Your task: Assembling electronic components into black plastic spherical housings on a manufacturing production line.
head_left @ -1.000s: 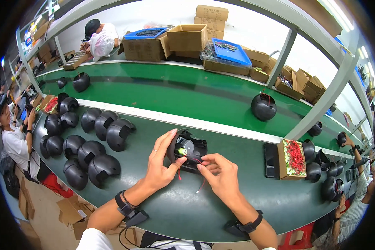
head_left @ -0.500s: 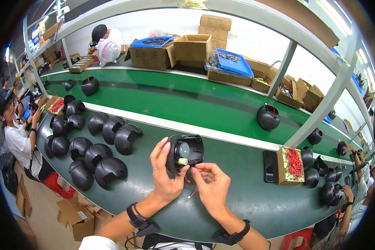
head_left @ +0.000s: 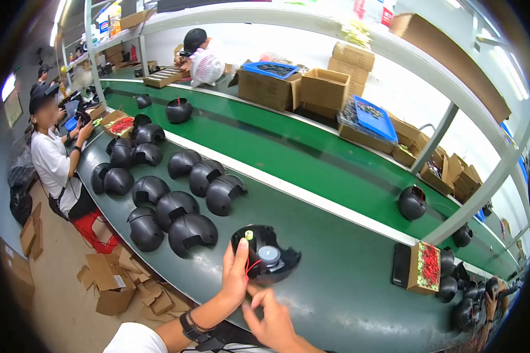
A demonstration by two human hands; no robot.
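Observation:
A black dome-shaped plastic shell [head_left: 271,256] lies open side up on the dark green workbench [head_left: 347,276]. Inside it sit a small round grey part, a yellow-green piece and red wires. My left hand [head_left: 235,276] grips the shell's left rim, thumb up along its edge. My right hand [head_left: 271,317] is just below the shell, fingers pinched at the wires near its lower rim. Both wrists carry black bands.
Several black dome shells [head_left: 171,200] stand grouped to the left on the bench. A small box of red parts [head_left: 427,267] and a dark flat device [head_left: 401,266] lie to the right. A green conveyor [head_left: 288,147] runs behind, with cardboard boxes [head_left: 324,88] beyond. A seated person [head_left: 53,159] works at far left.
The view has swung left and down. The shell has come lower and nearer to me, and my right hand has dropped below it.

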